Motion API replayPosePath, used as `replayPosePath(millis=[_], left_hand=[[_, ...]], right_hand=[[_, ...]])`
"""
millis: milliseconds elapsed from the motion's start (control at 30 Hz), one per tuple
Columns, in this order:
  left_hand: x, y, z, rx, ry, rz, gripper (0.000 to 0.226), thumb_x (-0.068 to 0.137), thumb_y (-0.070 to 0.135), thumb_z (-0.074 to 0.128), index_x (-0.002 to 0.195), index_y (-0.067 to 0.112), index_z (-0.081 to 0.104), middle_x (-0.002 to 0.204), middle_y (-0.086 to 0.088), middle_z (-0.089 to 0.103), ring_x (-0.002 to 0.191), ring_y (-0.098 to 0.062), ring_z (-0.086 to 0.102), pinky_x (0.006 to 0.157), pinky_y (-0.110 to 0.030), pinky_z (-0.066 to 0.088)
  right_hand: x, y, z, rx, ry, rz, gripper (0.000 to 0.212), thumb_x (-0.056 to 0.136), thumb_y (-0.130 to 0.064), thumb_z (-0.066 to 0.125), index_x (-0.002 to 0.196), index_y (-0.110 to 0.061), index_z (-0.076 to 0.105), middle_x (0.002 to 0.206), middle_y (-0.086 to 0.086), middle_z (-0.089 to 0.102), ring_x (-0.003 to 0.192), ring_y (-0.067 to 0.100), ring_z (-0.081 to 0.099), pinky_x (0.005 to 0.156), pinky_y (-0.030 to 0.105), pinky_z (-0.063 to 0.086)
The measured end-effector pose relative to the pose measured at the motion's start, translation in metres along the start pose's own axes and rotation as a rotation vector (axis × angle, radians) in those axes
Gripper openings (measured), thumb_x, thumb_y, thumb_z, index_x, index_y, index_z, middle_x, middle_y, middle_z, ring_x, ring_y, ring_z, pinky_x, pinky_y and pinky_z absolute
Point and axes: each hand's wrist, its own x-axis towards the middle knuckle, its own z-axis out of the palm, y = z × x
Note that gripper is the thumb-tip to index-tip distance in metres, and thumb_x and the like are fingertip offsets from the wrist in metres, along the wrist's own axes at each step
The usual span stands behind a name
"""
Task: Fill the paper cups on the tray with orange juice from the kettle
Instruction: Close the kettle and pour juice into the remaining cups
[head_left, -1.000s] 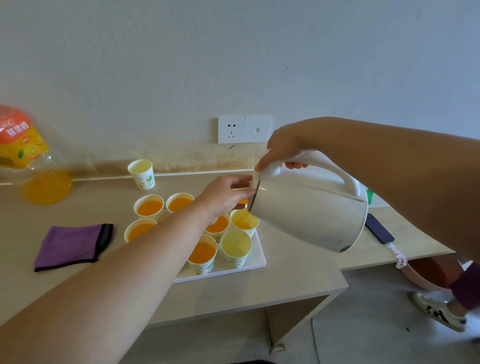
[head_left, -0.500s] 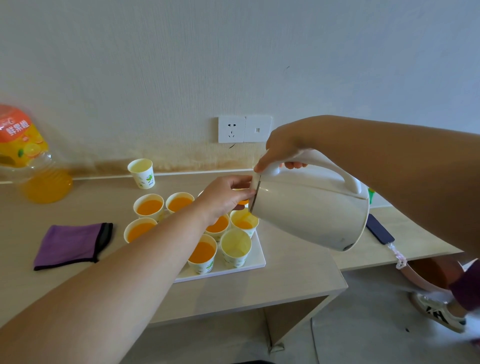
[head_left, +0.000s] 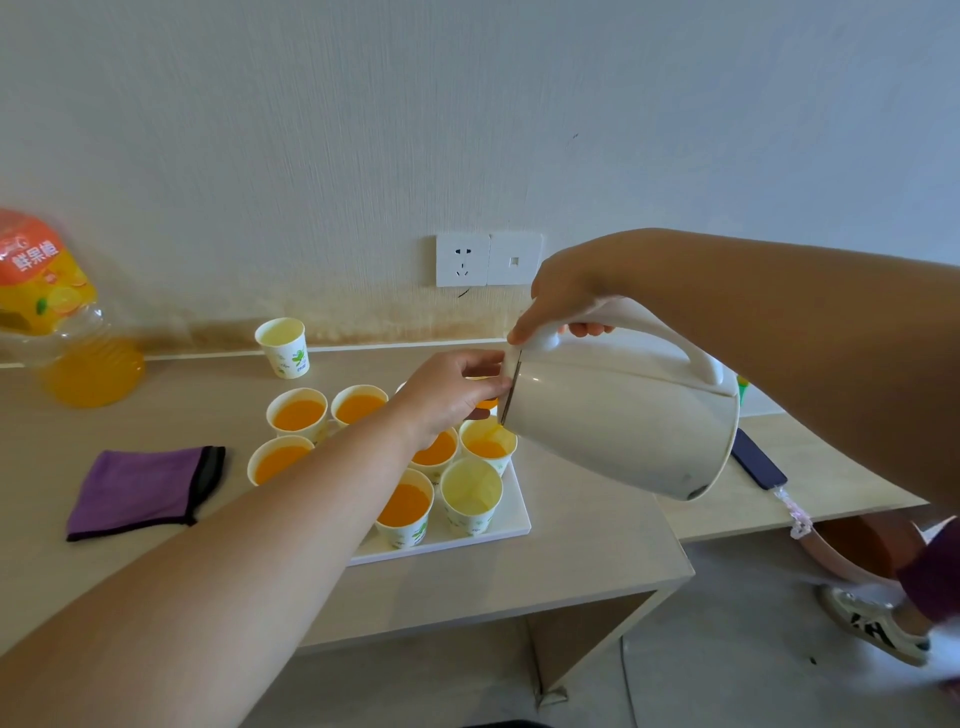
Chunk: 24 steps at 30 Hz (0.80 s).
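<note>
Head view: across the last second almost nothing shifts, which I read as a steady pour under way. Nearest, the left forearm (head_left: 260, 545) reaches in over the worktop (head_left: 597, 545). On the white tray (head_left: 511, 515) the near-right cup (head_left: 471, 493) is empty beside a full near-left cup (head_left: 404, 512). Just behind the empty one, the cup under the spout (head_left: 488, 442) shows a slightly wider orange pool than before, still short of the brim. The kettle (head_left: 623, 415) hangs tilted over it, clear of the tray, its base a touch higher than it was. The left hand (head_left: 452, 392) curls thumb and fingers onto the kettle's mouth rim, pinching it as far as I can judge. The right hand (head_left: 563, 296) wraps the handle, thumb pressed at the lid end. Neither has moved. So this cup is mid-fill, and the near-right one looks like the last to do on the tray.

The stream is too thin to make out, and the spout sits behind the left fingers. The forearm cuts off the tray's left side and part of the middle cup (head_left: 435, 449). One far-right cup (head_left: 487, 402) shows only an orange sliver between hand and kettle. Farther off, a lone cup (head_left: 283, 345) stands off the tray by the wall, its bottom unseen. The juice bottle (head_left: 57, 322) is cropped by the left edge.
</note>
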Motion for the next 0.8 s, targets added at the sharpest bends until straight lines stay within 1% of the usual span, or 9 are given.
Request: replayPosePath(millis=[167,333,467,600,700,800], left_hand=[[0.000,0.000,-0.001,0.007,0.003,-0.005,0.035,0.090,0.014,0.063,0.124,0.021,0.061,0.111,0.002,0.068,0.103,-0.017,0.064,0.081,-0.027,0.054],[-0.001,-0.001,-0.002,0.014,0.004,-0.005,0.035,0.090,0.014,0.062,0.125,0.020,0.060,0.109,0.001,0.068,0.094,-0.012,0.065,0.075,-0.022,0.054],[-0.001,-0.001,-0.002,0.020,0.008,-0.008,0.036,0.090,0.015,0.063,0.125,0.021,0.060,0.106,0.003,0.068,0.095,-0.012,0.065,0.079,-0.025,0.054],[0.000,-0.001,-0.003,0.036,0.010,-0.004,0.036,0.090,0.016,0.063,0.125,0.021,0.061,0.106,0.002,0.068,0.093,-0.012,0.065,0.079,-0.025,0.055],[0.001,-0.001,-0.004,0.043,0.011,-0.004,0.037,0.090,0.017,0.063,0.126,0.021,0.061,0.110,-0.001,0.069,0.097,-0.015,0.066,0.084,-0.030,0.055],[0.004,-0.007,-0.007,0.041,0.007,-0.006,0.037,0.089,0.017,0.063,0.127,0.020,0.061,0.111,-0.002,0.069,0.098,-0.016,0.066,0.086,-0.033,0.055]], right_hand=[[0.000,-0.002,-0.001,-0.005,-0.002,0.000,0.045,0.085,-0.055,0.058,0.080,-0.010,0.057,0.064,0.006,0.057,0.053,0.020,0.055,0.056,0.027,0.047],[0.000,-0.004,0.000,-0.008,-0.012,0.001,0.044,0.086,-0.054,0.058,0.078,-0.011,0.055,0.065,0.006,0.056,0.054,0.019,0.053,0.056,0.027,0.046],[-0.001,-0.006,-0.001,-0.021,-0.015,-0.003,0.044,0.087,-0.053,0.057,0.076,-0.011,0.054,0.065,0.006,0.055,0.054,0.019,0.053,0.056,0.027,0.046],[-0.001,-0.008,-0.002,-0.028,-0.012,0.000,0.044,0.086,-0.053,0.058,0.077,-0.010,0.055,0.066,0.007,0.056,0.055,0.019,0.054,0.056,0.028,0.047],[-0.002,-0.009,-0.003,-0.030,-0.010,-0.001,0.043,0.087,-0.053,0.058,0.076,-0.011,0.055,0.066,0.007,0.056,0.055,0.019,0.054,0.055,0.028,0.047],[0.004,-0.011,0.000,-0.032,-0.008,-0.001,0.044,0.086,-0.053,0.058,0.075,-0.011,0.054,0.065,0.006,0.056,0.054,0.019,0.054,0.055,0.027,0.047]])
